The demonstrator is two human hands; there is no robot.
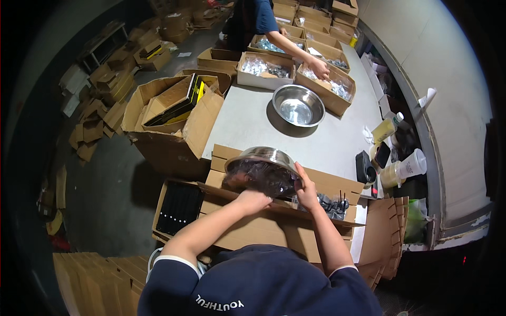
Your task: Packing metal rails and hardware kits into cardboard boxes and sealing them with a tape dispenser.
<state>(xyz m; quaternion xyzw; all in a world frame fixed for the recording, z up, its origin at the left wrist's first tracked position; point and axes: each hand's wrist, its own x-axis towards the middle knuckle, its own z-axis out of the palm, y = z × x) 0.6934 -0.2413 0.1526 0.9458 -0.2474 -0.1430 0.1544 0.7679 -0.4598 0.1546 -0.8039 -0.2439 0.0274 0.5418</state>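
Note:
A shiny metal bowl is tilted toward me above an open cardboard box. My right hand grips the bowl's right rim, with the thumb up along its edge. Clear plastic bags of dark parts show at the bowl's tilted mouth. My left hand is below them, at the bags' lower edge; its fingers are mostly hidden, so its grip is unclear. Bagged grey and black parts lie in the right end of the box.
A second metal bowl stands on the white table. Beyond it, another person's hand reaches into a carton of bagged parts. Bottles, including a yellowish one, line the right edge. A large carton stands left.

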